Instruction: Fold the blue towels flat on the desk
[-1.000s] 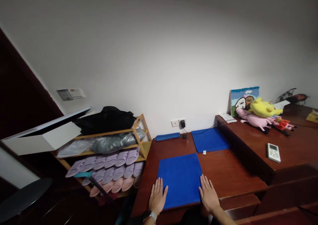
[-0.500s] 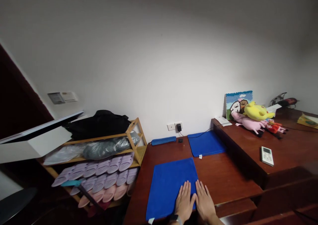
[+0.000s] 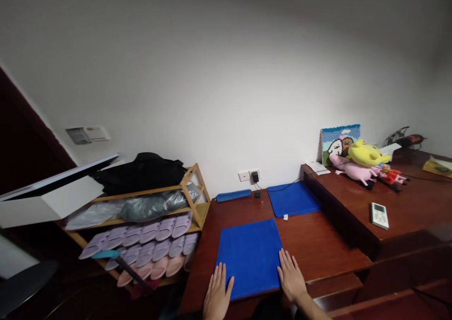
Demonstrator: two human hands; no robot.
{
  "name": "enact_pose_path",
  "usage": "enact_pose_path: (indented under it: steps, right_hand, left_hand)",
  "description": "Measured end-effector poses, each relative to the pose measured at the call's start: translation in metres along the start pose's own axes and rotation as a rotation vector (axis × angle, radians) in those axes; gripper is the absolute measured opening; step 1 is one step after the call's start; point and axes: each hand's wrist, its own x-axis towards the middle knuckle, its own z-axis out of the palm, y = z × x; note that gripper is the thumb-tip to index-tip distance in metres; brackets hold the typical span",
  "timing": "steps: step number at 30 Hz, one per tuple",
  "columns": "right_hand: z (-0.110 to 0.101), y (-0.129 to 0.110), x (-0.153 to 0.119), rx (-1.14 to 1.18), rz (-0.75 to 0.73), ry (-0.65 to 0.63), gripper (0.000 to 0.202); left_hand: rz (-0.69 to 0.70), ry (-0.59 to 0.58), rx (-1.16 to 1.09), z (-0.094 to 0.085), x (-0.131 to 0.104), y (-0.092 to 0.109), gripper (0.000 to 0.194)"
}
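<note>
The open left hand lies flat at the left edge of a square, blue fabric cloth, already spread with no clear folds left, on the reddish-brown wooden counter; the right hand, also open, touches its right edge.

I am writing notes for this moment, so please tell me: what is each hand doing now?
Left hand: open, flat at the blue cloth's left edge, holding nothing.
Right hand: open, flat at its right edge, holding nothing.

smooth matt blue cloth on glossy reddish-brown wood desk, pale plastic slippers
</note>
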Motion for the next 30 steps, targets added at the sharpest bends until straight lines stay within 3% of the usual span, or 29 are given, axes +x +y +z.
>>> enact_pose_path:
  steps: [5, 11, 15, 17, 20, 24, 26, 28, 30]
  right_hand:
    - [-0.009, -0.006, 0.01, -0.01, 0.038, -0.012, 0.067]
    - [-0.027, -0.015, 0.049, -0.06, 0.067, -0.049, 0.068]
    - [-0.019, -0.012, 0.061, -0.064, 0.063, -0.059, 0.069]
    - [-0.014, -0.009, 0.061, -0.063, 0.055, -0.052, 0.069]
    - [-0.013, -0.008, 0.059, -0.075, 0.054, -0.064, 0.069]
    - [-0.018, -0.009, 0.057, -0.1, 0.048, -0.076, 0.069]
    - [-0.019, -0.009, 0.057, -0.111, 0.042, -0.087, 0.069]
    - [-0.018, -0.008, 0.057, -0.12, 0.033, -0.094, 0.068]
    - [-0.017, -0.007, 0.058, -0.122, 0.036, -0.089, 0.068]
  left_hand:
    - [0.013, 0.057, -0.014, 0.007, -0.002, 0.004, 0.072]
    - [0.012, 0.075, -0.008, 0.004, -0.008, 0.004, 0.071]
    - [0.005, 0.034, -0.001, -0.002, -0.009, 0.0, 0.072]
    - [-0.012, 0.057, 0.006, -0.006, -0.005, 0.007, 0.073]
    - [0.021, 0.104, -0.026, -0.013, 0.012, 0.047, 0.071]
    - [0.305, -0.009, -0.154, -0.012, 0.049, 0.137, 0.067]
    - [0.38, -0.069, -0.193, -0.005, 0.063, 0.175, 0.067]
    - [0.394, -0.102, -0.206, 0.002, 0.073, 0.193, 0.067]
    - [0.359, -0.103, -0.2, 0.007, 0.077, 0.19, 0.068]
